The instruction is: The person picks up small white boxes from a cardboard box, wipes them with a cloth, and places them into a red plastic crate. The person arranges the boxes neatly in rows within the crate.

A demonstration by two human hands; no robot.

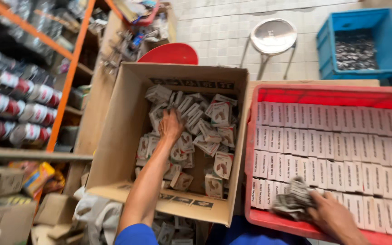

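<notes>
Cardboard box (114, 136) walls closely flank left hand (170, 124).

This was a hardware shop's stockroom or packing area. An orange-framed metal shelving rack (69, 54) stood well left of the fingers (171, 119), loaded with rows of cylindrical cans (10, 106). Under those fingers sat an open brown cardboard carton (123, 131) of loose small white packets (218, 113). A red plastic crate (332, 96) to their right held tight rows of small white boxes (341, 136). Beyond, on the pale tiled floor (218, 31), stood a blue plastic crate (386, 27) of small metal parts.
</notes>
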